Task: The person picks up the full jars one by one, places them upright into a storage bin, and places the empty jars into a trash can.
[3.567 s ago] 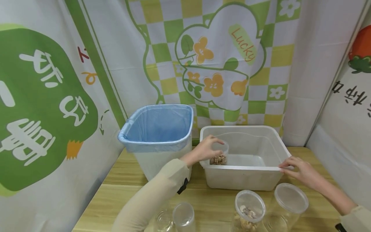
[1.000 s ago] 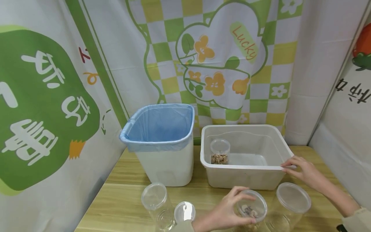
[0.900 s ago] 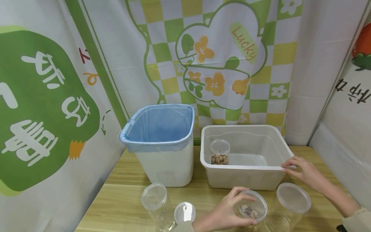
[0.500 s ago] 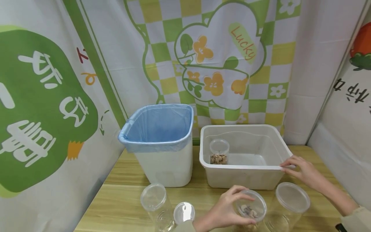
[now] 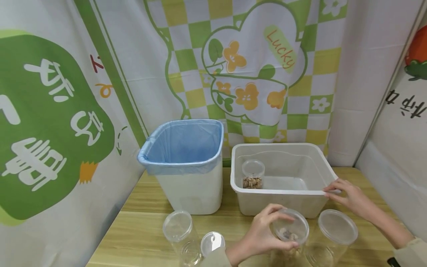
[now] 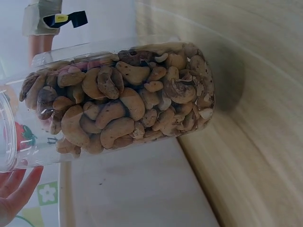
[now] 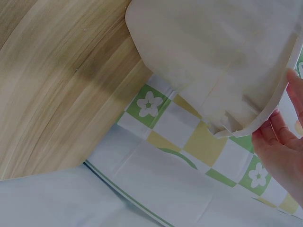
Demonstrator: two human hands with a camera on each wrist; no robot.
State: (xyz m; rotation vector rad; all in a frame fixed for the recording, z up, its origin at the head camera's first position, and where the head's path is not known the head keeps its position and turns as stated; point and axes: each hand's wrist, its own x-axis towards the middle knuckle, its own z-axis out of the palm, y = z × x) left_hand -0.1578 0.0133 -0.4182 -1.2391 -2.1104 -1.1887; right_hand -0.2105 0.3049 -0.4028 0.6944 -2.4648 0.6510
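Observation:
My left hand (image 5: 261, 231) grips a clear round-lidded jar (image 5: 295, 226) just below its lid. In the left wrist view cashew nuts (image 6: 113, 99) fill much of that jar, and its base is close over the wood table, with a shadow beside it. My right hand (image 5: 350, 198) pinches the front right corner of the white plastic tub (image 5: 247, 204); the right wrist view shows thumb and fingers (image 7: 277, 127) at the rim. Inside the tub, at its left end, stands a smaller clear jar (image 5: 253, 174) with brown nuts or similar pieces at the bottom.
Left of the tub stands a white bin (image 5: 197, 193) lined with a blue bag (image 5: 186, 142). Clear lidded jars stand along the front: a tall one (image 5: 181, 230), a small one (image 5: 212, 243) and a wide one (image 5: 337, 228). A patterned curtain (image 5: 197, 59) hangs behind.
My left hand let go of the small jar in the tub and came forward to the cashew jar, which has now risen slightly. My right hand stays on the tub's rim.

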